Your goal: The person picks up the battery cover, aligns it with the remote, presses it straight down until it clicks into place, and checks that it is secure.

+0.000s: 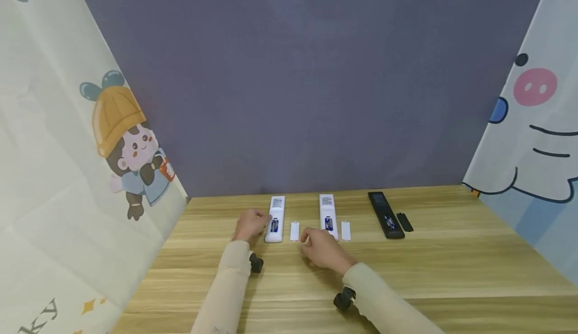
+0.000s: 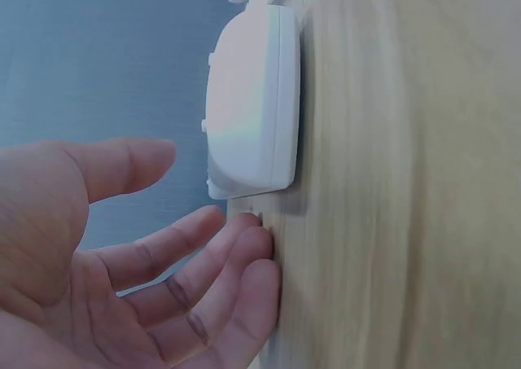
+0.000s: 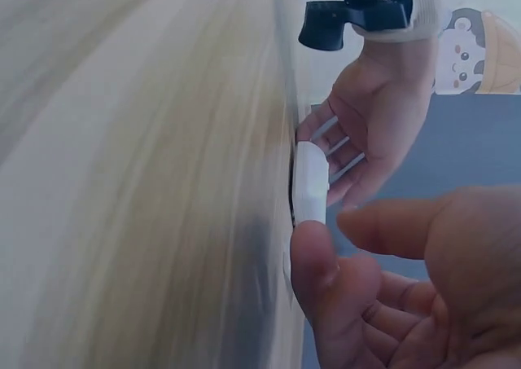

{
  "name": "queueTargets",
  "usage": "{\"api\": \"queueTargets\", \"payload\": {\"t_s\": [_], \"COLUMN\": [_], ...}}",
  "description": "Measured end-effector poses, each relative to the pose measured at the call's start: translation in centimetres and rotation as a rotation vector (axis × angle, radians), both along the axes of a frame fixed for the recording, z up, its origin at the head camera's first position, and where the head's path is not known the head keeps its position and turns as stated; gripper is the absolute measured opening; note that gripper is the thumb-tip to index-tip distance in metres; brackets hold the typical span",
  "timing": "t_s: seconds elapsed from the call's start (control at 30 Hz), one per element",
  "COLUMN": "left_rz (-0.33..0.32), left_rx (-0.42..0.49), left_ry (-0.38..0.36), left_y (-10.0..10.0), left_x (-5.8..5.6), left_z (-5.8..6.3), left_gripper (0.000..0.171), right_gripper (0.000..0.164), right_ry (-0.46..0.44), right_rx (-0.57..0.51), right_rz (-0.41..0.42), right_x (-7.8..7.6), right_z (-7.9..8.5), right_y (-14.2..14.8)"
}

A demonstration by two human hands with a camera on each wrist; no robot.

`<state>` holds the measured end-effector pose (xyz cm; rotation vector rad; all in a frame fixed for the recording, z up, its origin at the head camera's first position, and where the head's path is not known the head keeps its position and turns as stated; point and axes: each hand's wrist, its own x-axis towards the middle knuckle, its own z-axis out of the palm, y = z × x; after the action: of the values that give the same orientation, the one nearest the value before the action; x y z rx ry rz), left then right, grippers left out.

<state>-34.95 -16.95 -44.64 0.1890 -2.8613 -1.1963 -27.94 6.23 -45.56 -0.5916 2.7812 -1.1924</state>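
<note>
My left hand (image 1: 251, 225) is beside the left white remote (image 1: 277, 212), which lies face down with batteries in its uncovered compartment. In the left wrist view, the thumb is apart from loosely bent fingers, near the remote's end, with nothing held. My right hand (image 1: 324, 247) hovers just right of a white battery cover (image 1: 294, 231) and in front of the middle white remote (image 1: 327, 208). Its thumb and index finger stand apart in the right wrist view, with nothing visible between them. Beyond them are the left remote's end and the left hand (image 3: 378, 125).
Another white cover (image 1: 345, 230) lies right of the middle remote. Farther right, a black remote (image 1: 381, 208) shows batteries in its compartment, with a black cover (image 1: 405, 222) beside it. A dark grey panel (image 1: 307, 98) rises behind the wooden table (image 1: 289, 294).
</note>
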Motion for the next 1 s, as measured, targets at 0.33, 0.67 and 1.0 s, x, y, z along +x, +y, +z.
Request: {"api": "queueTargets", "payload": {"t_s": [0.33,0.67,1.0], "left_rz": [0.035,0.077,0.124], "left_rx": [0.040,-0.071,-0.108], "left_ry": [-0.047,-0.021,-0.030], "left_y": [0.4,2.0,3.3], "left_x": [-1.8,-3.1,-3.4], "left_z": [-0.4,0.0,0.5], "left_gripper": [0.034,0.037,0.036], "right_gripper": [0.036,0.068,0.055], "right_ry": [-0.061,-0.082,-0.073], "right_rx": [-0.013,0.105,0.163], "right_rz": [-0.076,-0.176,-0.224], "right_x": [-1.0,-2.6,-4.1], "right_z": [-0.3,0.1,-0.2], "right_y": [-2.1,-3.8,-4.8]}}
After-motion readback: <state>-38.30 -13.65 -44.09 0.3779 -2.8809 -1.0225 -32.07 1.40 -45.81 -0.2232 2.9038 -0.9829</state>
